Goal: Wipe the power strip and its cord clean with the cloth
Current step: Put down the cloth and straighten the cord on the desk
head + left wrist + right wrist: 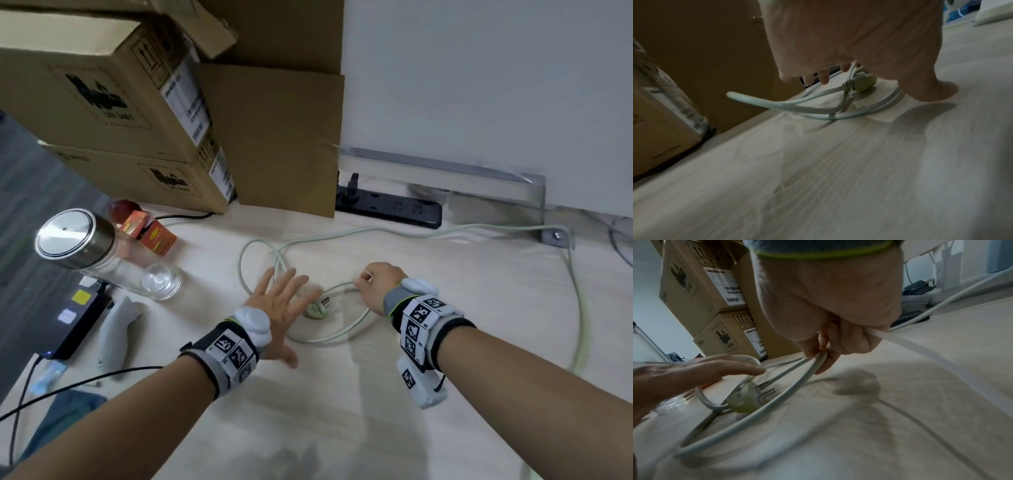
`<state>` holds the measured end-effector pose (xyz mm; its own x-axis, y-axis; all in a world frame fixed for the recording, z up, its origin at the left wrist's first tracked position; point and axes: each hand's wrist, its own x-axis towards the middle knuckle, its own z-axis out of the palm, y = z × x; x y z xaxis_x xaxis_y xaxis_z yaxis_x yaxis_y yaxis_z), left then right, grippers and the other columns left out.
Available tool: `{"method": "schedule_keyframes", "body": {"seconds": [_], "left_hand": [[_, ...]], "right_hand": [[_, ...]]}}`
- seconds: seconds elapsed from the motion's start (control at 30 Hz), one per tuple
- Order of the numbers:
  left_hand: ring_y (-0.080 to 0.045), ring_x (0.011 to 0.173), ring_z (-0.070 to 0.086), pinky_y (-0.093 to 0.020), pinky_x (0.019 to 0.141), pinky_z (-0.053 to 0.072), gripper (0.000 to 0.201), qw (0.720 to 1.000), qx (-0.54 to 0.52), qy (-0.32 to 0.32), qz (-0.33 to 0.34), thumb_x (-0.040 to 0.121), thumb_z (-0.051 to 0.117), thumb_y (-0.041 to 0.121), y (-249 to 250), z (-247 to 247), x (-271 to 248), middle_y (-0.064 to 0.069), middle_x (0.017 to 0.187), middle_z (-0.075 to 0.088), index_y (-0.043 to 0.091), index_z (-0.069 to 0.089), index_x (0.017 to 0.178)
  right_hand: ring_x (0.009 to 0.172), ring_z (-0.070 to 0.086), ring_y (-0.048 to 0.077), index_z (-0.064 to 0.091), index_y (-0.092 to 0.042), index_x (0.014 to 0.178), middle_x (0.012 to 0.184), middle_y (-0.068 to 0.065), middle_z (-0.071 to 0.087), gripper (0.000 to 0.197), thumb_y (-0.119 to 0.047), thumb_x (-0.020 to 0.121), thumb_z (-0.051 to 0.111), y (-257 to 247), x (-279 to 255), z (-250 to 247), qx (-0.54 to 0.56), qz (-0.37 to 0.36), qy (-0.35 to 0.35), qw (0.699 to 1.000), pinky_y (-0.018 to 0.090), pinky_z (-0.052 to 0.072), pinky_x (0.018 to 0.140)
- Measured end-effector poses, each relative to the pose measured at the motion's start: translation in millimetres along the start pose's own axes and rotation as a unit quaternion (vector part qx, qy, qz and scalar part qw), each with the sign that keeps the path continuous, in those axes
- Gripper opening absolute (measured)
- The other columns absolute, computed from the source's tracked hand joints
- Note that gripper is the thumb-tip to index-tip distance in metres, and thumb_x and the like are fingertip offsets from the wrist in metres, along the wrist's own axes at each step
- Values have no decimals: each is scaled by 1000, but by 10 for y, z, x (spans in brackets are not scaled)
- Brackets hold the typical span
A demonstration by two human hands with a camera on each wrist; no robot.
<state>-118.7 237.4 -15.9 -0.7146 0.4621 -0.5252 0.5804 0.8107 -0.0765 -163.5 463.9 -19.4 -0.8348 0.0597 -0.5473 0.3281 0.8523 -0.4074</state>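
Right hand holds the pale cord, left hand spread flat above the plug, on a light wood desk.

Right hand [375, 286] has its fingers curled round a loop of the cord [346, 337], gripping it just off the desk [342, 428]. Left hand [277, 310] has its fingers straight and splayed wide, holding nothing, palm down over the plug [317, 308]; whether it touches the cord, can't tell. The cord coils loosely between the two hands, then runs right toward the desk edge. A black power strip [388, 205] lies at the back against the wall, well apart from both hands. Stacked cardboard boxes [113, 113] stand back left, a steel-capped glass bottle [96, 253] lies on its side at left. Blue cloth [65, 418] lies at the near left edge, untouched.
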Motion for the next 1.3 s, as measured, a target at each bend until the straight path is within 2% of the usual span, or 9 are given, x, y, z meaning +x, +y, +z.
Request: {"method": "schedule_keyframes", "body": {"seconds": [0.1,0.23,0.3,0.43,0.7,0.9,1.13,1.27,1.3], "left_hand": [[-28,146,-11,-55,115,-8,118,1000,-4,12,1,68,57,76,-20,-32,112,1,159,-7,33,-21,146],[-29,138,22,-55,112,15,98,998,-14,55,7,74,52,71,-81,-139,273,-3,153,15,35,-4,146],[-30,134,27,-53,110,22,95,998,-4,62,-4,75,50,71,-108,-202,363,-7,152,15,33,-3,145],[-34,135,25,-53,108,25,102,998,24,56,-25,73,44,76,-213,-270,557,-14,155,3,30,-9,147],[-36,138,20,-53,108,22,107,994,38,76,-66,67,31,88,-495,-270,844,-13,157,6,30,-4,148],[-37,140,17,-54,113,15,110,993,48,76,-75,62,30,92,-605,-329,992,-10,157,12,30,-1,148],[-33,142,16,-56,113,12,109,995,38,72,-58,63,29,91,-593,-325,953,-6,156,16,29,1,148],[-32,143,14,-51,116,11,101,995,-4,79,-65,72,32,85,-381,-450,909,-6,157,14,27,-1,148],[-31,142,16,-49,116,13,97,993,-2,113,-36,76,34,81,-34,-634,797,-5,157,15,27,0,149]], "right_hand": [[74,55,23,65,-14,93,89,4,65,23,-34,94,53,-67,129,-124,-26,-20,15,999,28,43,67],[75,56,22,64,-18,91,97,2,63,22,-37,93,53,-101,344,-298,-65,-36,30,997,27,42,67],[78,55,22,62,-18,98,106,1,53,23,-38,93,53,-120,440,-353,-63,-42,56,996,26,42,69],[78,50,27,50,-17,119,132,7,34,36,-42,93,52,-124,592,-472,-141,-46,60,987,28,39,70],[98,58,35,26,-17,137,127,16,48,65,-54,89,50,71,809,-461,-135,20,70,988,34,43,70],[94,57,34,41,-15,123,121,14,50,54,-58,90,44,145,829,-529,-155,35,75,984,35,43,69],[100,58,35,43,-13,127,128,13,47,49,-49,93,45,145,660,-490,-150,-3,93,984,33,42,71],[97,60,31,50,-18,121,121,6,55,45,-52,92,46,94,536,-467,-76,-13,89,993,33,47,76],[95,60,29,52,-20,116,117,4,57,41,-51,91,46,318,191,-597,-34,0,119,992,31,47,76]]}}
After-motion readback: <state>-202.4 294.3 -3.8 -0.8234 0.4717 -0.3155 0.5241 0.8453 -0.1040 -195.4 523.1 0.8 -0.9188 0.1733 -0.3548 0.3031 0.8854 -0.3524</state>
